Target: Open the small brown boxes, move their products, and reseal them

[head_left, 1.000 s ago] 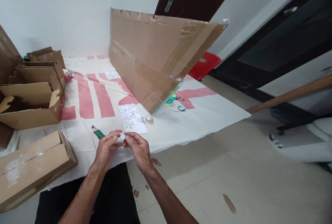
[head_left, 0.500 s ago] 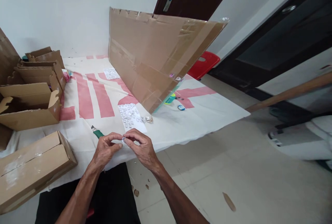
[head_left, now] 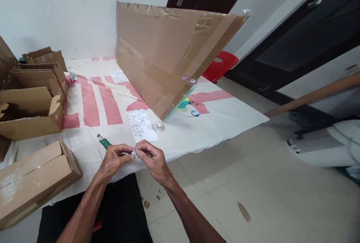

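My left hand (head_left: 114,159) and my right hand (head_left: 153,160) meet above the table's front edge. Both are closed in a pinch on one small whitish piece (head_left: 134,153), too small to name for certain. Just beyond the fingers lies a white sheet (head_left: 149,134) with rows of small dark-outlined shapes. A crumpled clear bit (head_left: 160,126) sits at the sheet's right side. Left of the sheet, close to my left hand, is a green utility knife (head_left: 104,142) with its blade end pointing away.
A large cardboard panel (head_left: 157,48) stands tilted on the table. Open cardboard boxes (head_left: 30,123) and a closed carton (head_left: 33,179) occupy the left. A tape roll (head_left: 195,113), a second printed sheet (head_left: 119,77) and a red chair (head_left: 221,65) are farther off.
The view has shifted slightly, so the table and boxes appear a little higher and more to the left. Both hands keep pinching the small whitish piece, with the fingers slightly moved.
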A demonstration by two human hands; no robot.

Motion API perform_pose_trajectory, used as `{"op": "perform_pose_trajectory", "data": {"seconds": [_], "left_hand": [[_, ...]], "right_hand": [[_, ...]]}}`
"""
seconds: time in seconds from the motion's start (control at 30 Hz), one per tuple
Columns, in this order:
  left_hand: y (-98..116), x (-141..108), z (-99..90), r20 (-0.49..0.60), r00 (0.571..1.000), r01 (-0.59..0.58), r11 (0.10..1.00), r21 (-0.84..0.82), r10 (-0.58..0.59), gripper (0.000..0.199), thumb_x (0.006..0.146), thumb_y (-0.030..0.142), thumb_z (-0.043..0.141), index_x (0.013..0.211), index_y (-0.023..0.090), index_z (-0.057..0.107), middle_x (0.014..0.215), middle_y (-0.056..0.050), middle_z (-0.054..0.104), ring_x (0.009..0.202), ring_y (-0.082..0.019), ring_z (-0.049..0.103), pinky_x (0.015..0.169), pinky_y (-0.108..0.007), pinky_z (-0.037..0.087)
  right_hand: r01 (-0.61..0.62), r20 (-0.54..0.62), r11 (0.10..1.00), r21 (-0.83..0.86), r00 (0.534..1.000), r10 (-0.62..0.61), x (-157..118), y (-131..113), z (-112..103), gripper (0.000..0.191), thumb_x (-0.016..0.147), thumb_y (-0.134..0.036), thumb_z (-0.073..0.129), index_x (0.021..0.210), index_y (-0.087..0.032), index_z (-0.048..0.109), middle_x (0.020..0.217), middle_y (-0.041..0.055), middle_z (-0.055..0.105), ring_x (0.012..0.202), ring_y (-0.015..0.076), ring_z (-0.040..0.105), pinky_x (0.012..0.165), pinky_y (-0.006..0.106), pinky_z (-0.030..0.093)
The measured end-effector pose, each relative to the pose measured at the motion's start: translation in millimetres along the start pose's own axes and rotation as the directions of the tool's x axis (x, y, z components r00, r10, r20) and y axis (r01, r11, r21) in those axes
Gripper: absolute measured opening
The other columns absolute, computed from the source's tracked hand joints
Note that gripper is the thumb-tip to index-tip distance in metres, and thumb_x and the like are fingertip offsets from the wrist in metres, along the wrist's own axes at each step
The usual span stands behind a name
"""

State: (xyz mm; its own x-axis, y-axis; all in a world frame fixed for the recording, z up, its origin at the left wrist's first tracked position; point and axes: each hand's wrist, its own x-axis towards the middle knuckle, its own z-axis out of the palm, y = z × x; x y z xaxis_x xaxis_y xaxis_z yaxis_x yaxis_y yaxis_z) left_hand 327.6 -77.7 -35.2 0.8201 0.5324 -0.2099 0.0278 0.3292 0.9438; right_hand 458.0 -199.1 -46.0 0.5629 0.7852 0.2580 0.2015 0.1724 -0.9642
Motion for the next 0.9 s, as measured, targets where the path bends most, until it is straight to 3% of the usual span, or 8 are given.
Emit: {"op": "perform_pose_trajectory", "data": {"seconds": [0.17, 0.5, 0.67, 0.9], "left_hand": [[1, 3, 4.1, -0.011, 0.999, 0.033, 0.999, -0.027, -0.034, 0.035, 0.061, 0.039, 0.098, 0.082, 0.014, 0.084, 0.082, -0.007, 0.081, 0.073, -0.018, 0.069, 0.076, -0.029, 0.052], [-12, 11, -2.3, -0.089, 0.995, 0.052, 0.991, 0.122, -0.041, 0.029, 0.059, 0.034, 0.094, 0.075, 0.014, 0.083, 0.072, -0.006, 0.077, 0.063, -0.013, 0.062, 0.062, -0.025, 0.046], [-7, 10, -0.2, -0.02, 0.999, 0.032, 0.997, 0.068, -0.031, 0.036, 0.06, 0.038, 0.096, 0.085, 0.014, 0.085, 0.081, -0.008, 0.079, 0.07, -0.016, 0.065, 0.069, -0.027, 0.049], [-9, 10, -1.0, 0.018, 0.999, -0.039, 0.993, 0.107, 0.037, 0.035, 0.068, 0.046, 0.093, 0.077, 0.014, 0.083, 0.073, -0.005, 0.074, 0.068, -0.014, 0.059, 0.068, -0.027, 0.044]], "right_hand": [[0.003, -0.006, 1.0, 0.009, 1.0, -0.003, -4, 6, 2, 0.018, 0.094, -0.035, 0.066, 0.082, -0.023, 0.066, 0.082, 0.0003, 0.062, 0.077, 0.0157, 0.058, 0.072, 0.028, 0.047], [-0.048, -0.076, 0.999, 0.021, 0.996, 0.05, -6, 9, -3, 0.018, 0.093, -0.037, 0.066, 0.083, -0.023, 0.065, 0.08, -0.0006, 0.059, 0.071, 0.0145, 0.052, 0.069, 0.028, 0.045], [-0.076, -0.065, 0.996, 0.055, 0.995, 0.079, -6, 6, -3, 0.021, 0.092, -0.041, 0.067, 0.082, -0.023, 0.065, 0.078, -0.0006, 0.057, 0.07, 0.015, 0.052, 0.069, 0.029, 0.046], [-0.133, -0.047, 0.984, 0.115, 0.989, 0.139, -6, 6, -4, 0.022, 0.089, -0.043, 0.07, 0.082, -0.023, 0.068, 0.076, -0.0009, 0.061, 0.068, 0.0148, 0.055, 0.07, 0.03, 0.05]]}}
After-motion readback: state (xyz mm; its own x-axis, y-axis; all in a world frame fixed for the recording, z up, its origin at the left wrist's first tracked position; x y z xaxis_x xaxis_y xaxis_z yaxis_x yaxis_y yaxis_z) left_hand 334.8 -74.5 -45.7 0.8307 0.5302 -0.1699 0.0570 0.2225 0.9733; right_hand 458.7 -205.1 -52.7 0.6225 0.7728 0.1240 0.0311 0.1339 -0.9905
